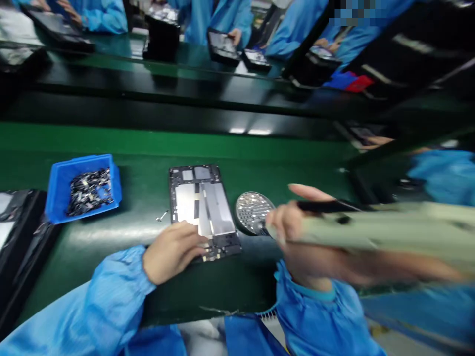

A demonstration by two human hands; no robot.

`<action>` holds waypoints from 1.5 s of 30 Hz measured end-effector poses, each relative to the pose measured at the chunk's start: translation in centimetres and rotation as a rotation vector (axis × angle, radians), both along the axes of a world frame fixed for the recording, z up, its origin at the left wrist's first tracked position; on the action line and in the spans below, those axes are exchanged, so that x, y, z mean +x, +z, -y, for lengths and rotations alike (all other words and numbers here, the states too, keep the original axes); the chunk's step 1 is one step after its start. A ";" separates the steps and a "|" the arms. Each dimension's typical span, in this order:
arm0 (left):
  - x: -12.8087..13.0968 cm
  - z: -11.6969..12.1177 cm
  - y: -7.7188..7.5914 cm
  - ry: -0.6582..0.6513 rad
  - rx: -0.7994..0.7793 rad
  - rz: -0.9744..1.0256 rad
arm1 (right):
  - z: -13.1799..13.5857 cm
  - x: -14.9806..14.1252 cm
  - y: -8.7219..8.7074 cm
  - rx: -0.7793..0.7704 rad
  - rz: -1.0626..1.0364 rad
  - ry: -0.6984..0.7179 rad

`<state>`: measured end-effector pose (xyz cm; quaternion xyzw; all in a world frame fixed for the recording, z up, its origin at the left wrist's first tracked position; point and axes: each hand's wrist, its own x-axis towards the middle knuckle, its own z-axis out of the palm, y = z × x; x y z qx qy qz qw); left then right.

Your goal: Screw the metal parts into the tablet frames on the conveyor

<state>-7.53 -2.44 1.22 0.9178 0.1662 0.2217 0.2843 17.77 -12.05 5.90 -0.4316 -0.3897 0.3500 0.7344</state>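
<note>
An open tablet housing (202,198) lies flat on a green conveyor belt (111,148), directly in front of the person, its dark frame showing silvery metal plates and strips. The left hand (172,252) rests on its lower edge, fingers together and extended over the metal, pressing flat rather than pinching anything. Just right of the housing, the right hand (287,222) is closed around a pale green electric screwdriver (371,228), which lies nearly level across the view and is blurred along its length. Its tip sits over a round perforated metal screw tray (250,212), though whether the two touch is hard to tell. A tiny metal part (162,216) lies on the belt just left of the housing. Further left stands a blue plastic bin (59,193) holding a heap of small dark-and-silver parts (89,192), and beyond it, at the belt's edge, is a stack of black trays (22,232). Blue smock sleeves (100,296) cover both arms. Across the line, a co-worker in a blue smock (218,20) handles a dark tablet housing (222,47)
</note>
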 end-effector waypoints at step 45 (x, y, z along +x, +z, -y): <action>-5.0 -7.9 2.5 0.372 0.037 -0.429 | -5.2 -0.2 -2.2 0.007 -0.170 -0.158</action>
